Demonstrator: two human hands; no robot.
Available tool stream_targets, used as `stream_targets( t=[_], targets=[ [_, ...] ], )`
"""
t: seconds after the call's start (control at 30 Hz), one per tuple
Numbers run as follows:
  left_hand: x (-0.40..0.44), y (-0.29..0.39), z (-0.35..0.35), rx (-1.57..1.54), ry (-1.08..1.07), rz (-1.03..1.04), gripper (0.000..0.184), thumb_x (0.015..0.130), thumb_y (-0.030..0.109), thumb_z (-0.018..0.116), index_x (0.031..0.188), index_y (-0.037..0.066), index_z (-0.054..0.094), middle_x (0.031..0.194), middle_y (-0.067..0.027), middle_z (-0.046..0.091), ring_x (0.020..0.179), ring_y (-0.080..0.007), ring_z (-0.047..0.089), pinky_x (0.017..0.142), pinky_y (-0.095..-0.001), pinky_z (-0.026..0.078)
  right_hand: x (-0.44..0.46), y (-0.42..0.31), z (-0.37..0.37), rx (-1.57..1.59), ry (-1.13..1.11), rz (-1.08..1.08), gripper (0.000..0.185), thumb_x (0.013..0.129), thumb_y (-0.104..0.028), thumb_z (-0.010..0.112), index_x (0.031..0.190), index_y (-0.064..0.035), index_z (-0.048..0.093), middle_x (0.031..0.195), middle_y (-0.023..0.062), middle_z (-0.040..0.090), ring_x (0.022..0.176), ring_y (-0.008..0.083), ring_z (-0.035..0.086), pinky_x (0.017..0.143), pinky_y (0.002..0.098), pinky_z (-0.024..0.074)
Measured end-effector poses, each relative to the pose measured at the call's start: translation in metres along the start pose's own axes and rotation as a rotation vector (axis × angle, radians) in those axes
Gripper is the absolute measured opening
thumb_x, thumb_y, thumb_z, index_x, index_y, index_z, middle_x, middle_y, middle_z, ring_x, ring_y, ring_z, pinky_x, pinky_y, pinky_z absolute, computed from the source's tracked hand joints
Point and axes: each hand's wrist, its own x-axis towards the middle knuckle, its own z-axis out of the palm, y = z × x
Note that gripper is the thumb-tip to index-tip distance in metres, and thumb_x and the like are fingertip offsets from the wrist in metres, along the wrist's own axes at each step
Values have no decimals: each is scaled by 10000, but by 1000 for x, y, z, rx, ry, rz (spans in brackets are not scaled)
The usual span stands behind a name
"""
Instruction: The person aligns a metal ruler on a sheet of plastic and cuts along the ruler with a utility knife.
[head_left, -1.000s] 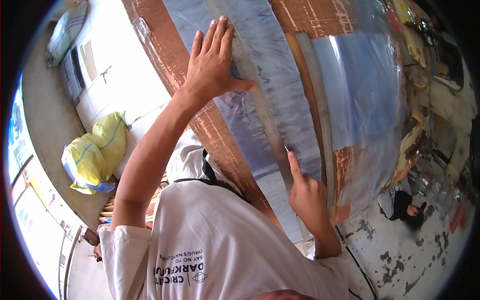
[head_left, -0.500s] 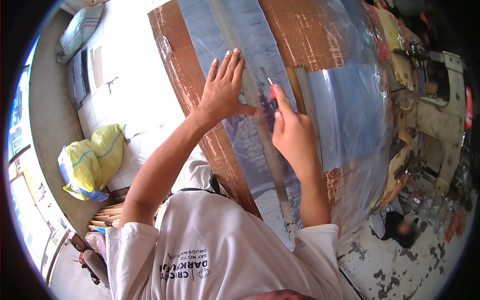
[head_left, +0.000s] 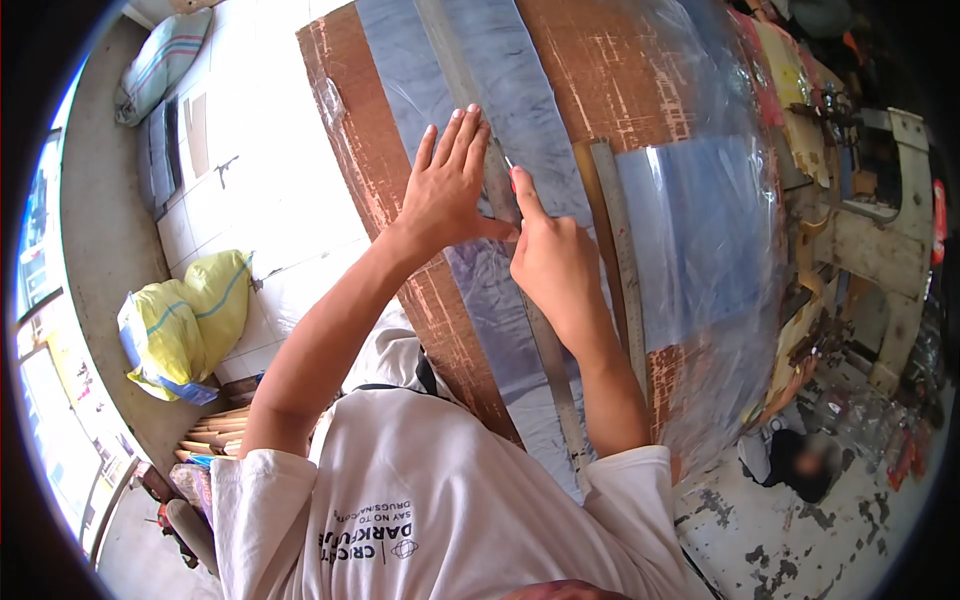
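My left hand [head_left: 447, 190] lies flat with its fingers stretched out, pressing on a long metal ruler [head_left: 550, 355]. The ruler runs lengthwise over a strip of bluish clear plastic sheet [head_left: 535, 75]. In my right hand [head_left: 558, 255] is a red utility knife [head_left: 514, 183], mostly covered by the fingers, with the index finger along its top. Its thin blade [head_left: 508, 161] is at the ruler's right edge, just beside my left fingers. Whether the tip touches the sheet I cannot tell.
A worn brown board [head_left: 600, 60] supports the sheet. To the right lie a second metal ruler [head_left: 622, 230], a wooden strip [head_left: 597, 200], and another bluish sheet [head_left: 690, 230]. Yellow sacks [head_left: 190, 325] stand on the left floor. A metal frame [head_left: 880, 240] is at far right.
My right hand has moved left with the utility knife, bringing the blade from over the sheet to the ruler's edge. My left hand stays almost in place on the ruler.
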Motion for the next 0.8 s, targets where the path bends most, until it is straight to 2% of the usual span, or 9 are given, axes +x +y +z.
stream_targets(
  t=[0.23,0.33,0.43,0.47,0.57,0.6,0.73,0.8],
  targets=[
    [-1,-2,5,23,50,12,1386,509,681,877,1540,-52,312,1651,-206,251,1556,-335,189,1258,-533,165,-23,10,11,-46,16,-11,736,818,-20,640,1519,-143,453,637,200,657,605,394,702,552,491,557],
    [0,-3,5,23,44,19,1403,488,681,891,1540,-46,312,1649,-206,253,1554,-337,194,1258,-534,168,-55,23,14,-52,7,-20,803,781,6,632,1543,-160,439,564,149,601,508,358,652,491,466,509],
    [0,0,2,45,21,-2,1417,474,679,900,1543,-38,308,1649,-206,253,1552,-339,197,1256,-540,175,-82,26,12,-66,-43,7,800,781,9,630,1541,-157,442,558,147,591,487,352,636,469,467,488],
    [1,0,1,4,-8,-16,1457,459,663,919,1565,-24,263,1664,-213,207,1564,-344,147,1264,-531,141,-89,31,16,-39,-4,-15,813,770,20,635,1540,-155,444,540,130,569,465,332,619,443,456,468],
    [1,-3,6,16,4,-7,1461,464,684,911,1567,-20,262,1665,-210,206,1566,-342,138,1267,-531,134,-117,36,9,-87,-69,14,831,756,39,638,1541,-156,446,540,115,555,455,307,611,431,437,462],
    [0,-3,9,48,56,20,1442,450,706,897,1544,-29,312,1646,-211,257,1554,-339,191,1254,-551,180,-129,39,8,-90,-80,19,852,740,54,636,1542,-164,449,553,107,551,443,288,598,419,416,451],
    [0,-4,11,57,58,13,1441,453,727,886,1543,-24,317,1644,-210,262,1554,-332,191,1256,-544,182,-166,40,-6,-49,-184,106,763,818,77,584,1538,-134,446,578,134,541,479,332,555,494,447,439],
    [-1,-3,11,54,51,13,1434,460,725,885,1542,-25,319,1642,-209,264,1554,-330,194,1257,-543,179,-187,46,-6,-114,-229,120,881,727,51,633,1554,-179,434,570,108,556,440,284,582,417,430,419]
  ],
)
